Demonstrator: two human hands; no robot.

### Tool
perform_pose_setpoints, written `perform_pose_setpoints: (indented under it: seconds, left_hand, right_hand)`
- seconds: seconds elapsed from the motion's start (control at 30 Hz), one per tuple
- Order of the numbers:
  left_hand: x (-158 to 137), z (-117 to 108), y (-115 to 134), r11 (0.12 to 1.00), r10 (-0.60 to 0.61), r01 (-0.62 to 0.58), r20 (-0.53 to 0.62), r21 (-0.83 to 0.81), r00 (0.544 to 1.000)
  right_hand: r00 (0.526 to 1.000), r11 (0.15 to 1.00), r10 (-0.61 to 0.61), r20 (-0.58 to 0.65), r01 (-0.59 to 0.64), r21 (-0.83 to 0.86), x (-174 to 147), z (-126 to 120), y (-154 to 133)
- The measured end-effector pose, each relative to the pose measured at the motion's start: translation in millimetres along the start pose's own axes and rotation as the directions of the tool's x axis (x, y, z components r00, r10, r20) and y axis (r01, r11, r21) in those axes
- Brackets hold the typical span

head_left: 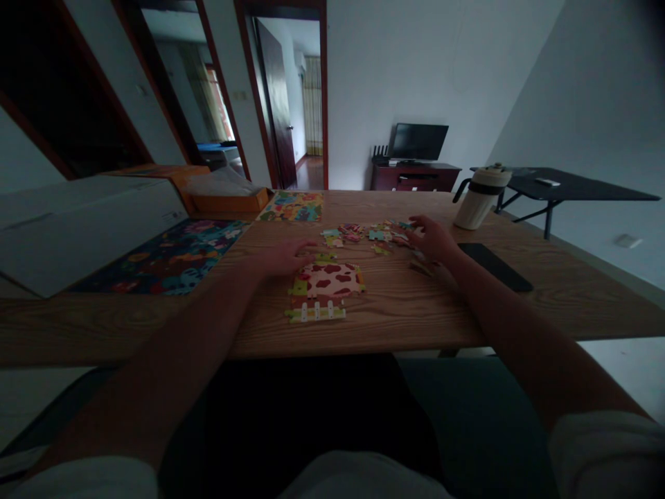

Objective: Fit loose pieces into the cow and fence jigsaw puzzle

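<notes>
A partly joined jigsaw puzzle (332, 279) lies flat on the wooden table, showing a pink shape with dark red patches. Just below it sits a strip of puzzle pieces with a white fence (318, 312). My left hand (285, 256) is at the puzzle's upper left edge, slightly blurred, its fingers stretched out; nothing shows in it. Over the right end of a scatter of loose puzzle pieces (377, 235) hovers my right hand (433, 239), fingers apart. Whether its fingertips touch a piece I cannot tell. One tilted-looking piece (420, 268) is beneath that hand.
A dark phone-like slab (493, 266) and a handled cream tumbler (482, 201) are at the right. Farther left are a colourful picture sheet (294, 206), a dark blue patterned sheet (176, 260), a white box (98, 225) and an orange box (228, 202) with clear plastic.
</notes>
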State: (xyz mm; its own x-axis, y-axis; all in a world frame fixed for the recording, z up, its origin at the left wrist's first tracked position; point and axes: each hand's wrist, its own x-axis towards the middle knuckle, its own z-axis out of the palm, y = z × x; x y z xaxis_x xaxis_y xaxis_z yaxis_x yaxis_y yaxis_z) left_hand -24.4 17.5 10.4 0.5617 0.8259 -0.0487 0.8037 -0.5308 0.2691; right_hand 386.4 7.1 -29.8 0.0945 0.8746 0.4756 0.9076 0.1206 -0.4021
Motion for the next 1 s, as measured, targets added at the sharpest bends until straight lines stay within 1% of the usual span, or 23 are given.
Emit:
perform_pose_setpoints:
  seconds: [0.1,0.27,0.47,0.6,0.73,0.9,1.0]
  left_hand:
    - [0.6,1.2,1.5,0.999,0.035,-0.035,0.001,-0.017,0.999]
    - [2.1,1.8,-5.6,0.999,0.032,-0.032,-0.006,-0.01,0.999]
    - [-0.2,-1.3,0.4,0.999,-0.012,0.01,0.068,0.031,0.998]
    - [-0.5,-1.8,0.7,0.998,-0.037,0.033,0.084,0.049,0.996]
    - [-1.4,-2.4,0.0,0.999,-0.009,0.006,0.081,0.036,0.997]
    - [-1.9,-3.1,1.1,0.998,-0.033,0.029,0.085,0.051,0.996]
    - [-0.8,-1.9,-1.2,0.999,-0.005,0.002,0.081,0.04,0.997]
  right_hand:
    - [0.998,0.994,0.052,-0.043,-0.048,0.094,4.0,-8.7,15.8]
    - [0.989,0.983,0.136,-0.064,-0.126,0.135,5.0,-19.6,25.7]
    - [0.977,0.967,0.204,-0.064,-0.192,0.166,5.3,-25.6,34.7]
    - [0.967,0.958,0.253,-0.036,-0.246,0.144,6.1,-29.3,41.2]
    - [0.956,0.954,0.292,-0.002,-0.291,0.075,6.4,-32.3,48.4]
    - [0.949,0.951,0.308,0.071,-0.309,-0.001,6.3,-32.7,55.8]
    - [0.944,0.952,0.306,0.126,-0.306,-0.024,6.5,-31.2,56.4]
